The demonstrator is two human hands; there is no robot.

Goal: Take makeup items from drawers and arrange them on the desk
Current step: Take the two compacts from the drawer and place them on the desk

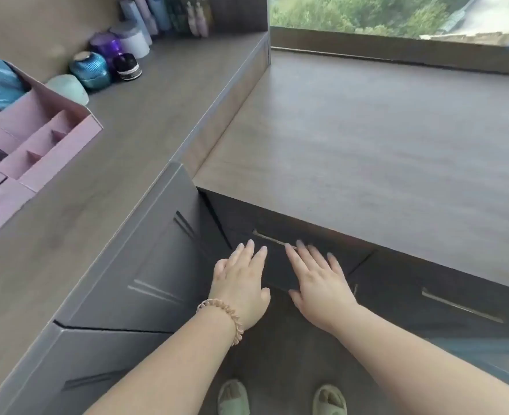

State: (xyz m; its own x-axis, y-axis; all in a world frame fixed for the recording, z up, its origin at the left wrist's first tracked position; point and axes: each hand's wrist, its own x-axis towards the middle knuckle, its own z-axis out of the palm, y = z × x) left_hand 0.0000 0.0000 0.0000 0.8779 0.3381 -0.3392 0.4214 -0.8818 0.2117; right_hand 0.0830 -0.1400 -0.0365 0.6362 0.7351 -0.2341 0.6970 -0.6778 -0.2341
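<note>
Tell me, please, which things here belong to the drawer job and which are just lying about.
Job: left hand, right hand, both open at the drawer front; its handle; desk top.
Lying about: pink organiser box, teal jar, purple jar, bottles, slippers.

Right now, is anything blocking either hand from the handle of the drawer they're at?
Nothing visible does. The left hand and right hand lie flat and open on the drawer front, with the right hand's fingertips at the handle.
</note>
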